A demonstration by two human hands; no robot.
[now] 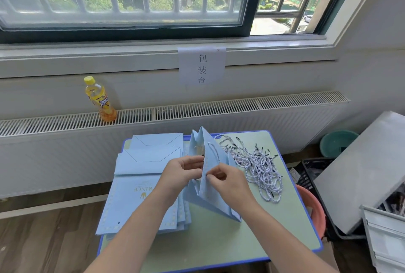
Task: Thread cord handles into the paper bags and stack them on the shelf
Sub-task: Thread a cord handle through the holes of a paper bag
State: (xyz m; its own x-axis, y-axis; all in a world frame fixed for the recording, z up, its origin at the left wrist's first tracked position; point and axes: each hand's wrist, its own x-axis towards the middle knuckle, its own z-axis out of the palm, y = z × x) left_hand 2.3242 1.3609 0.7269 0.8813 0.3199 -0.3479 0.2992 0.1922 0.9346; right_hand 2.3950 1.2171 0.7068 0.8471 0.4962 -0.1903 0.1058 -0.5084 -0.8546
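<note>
Biggest thing on view is the small table, green-topped with a blue edge, directly under both forearms. Just left of the hands and partly beneath the left forearm lies the stack of flat blue bags, none showing a handle from here, so that pile looks untouched. To the right of the right hand, spreading away toward the far corner, sits the heap of loose cords with dark tips; plenty left, which suggests the job is early or midway at best.

Between the two hands stands the one opened bag, mouth toward the window, gussets splayed. One cord loop already arcs from its side panel just beyond the fingers, so part of a handle appears threaded.

The left hand grips the bag's upper edge, fingers curled against the paper. The right hand pinches something small at the panel, likely a cord end at a hole, though the tip itself is too small to make out.

No shelf is in sight, and no finished bags stacked anywhere visible. Stacking is all still ahead.
</note>
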